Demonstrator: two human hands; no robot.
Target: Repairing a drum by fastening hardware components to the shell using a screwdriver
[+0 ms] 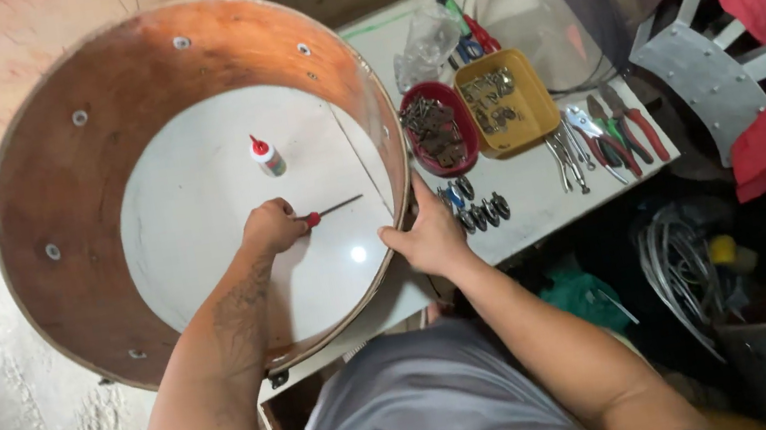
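A wide wooden drum shell (pixel 39 145) sat on its side-rim on a white bench (pixel 541 191), its inner wall reddish-brown, smooth, dotted with small round metal fittings. Inside it, on the pale glossy surface, stood a small white glue bottle (pixel 268 155) with a red cap. The person's left hand (pixel 272 228) reached down into the shell, closed around the red handle of a screwdriver (pixel 332 210), whose thin steel shaft pointed right toward the shell's wall. The right hand (pixel 429 236) gripped the shell's near rim from outside, fingers curled over the edge.

To drive a fitting well here, I judged, the tip should seat square while the right hand keeps the shell from rolling.

Right of the shell lay a round red bowl (pixel 439 128) of dark metal hardware, then a square yellow tray (pixel 508 102) with more parts. A row of small metal lugs (pixel 476 213) lay below them. Furthest right, several pliers (pixel 609 133) with red handles lay side by side.
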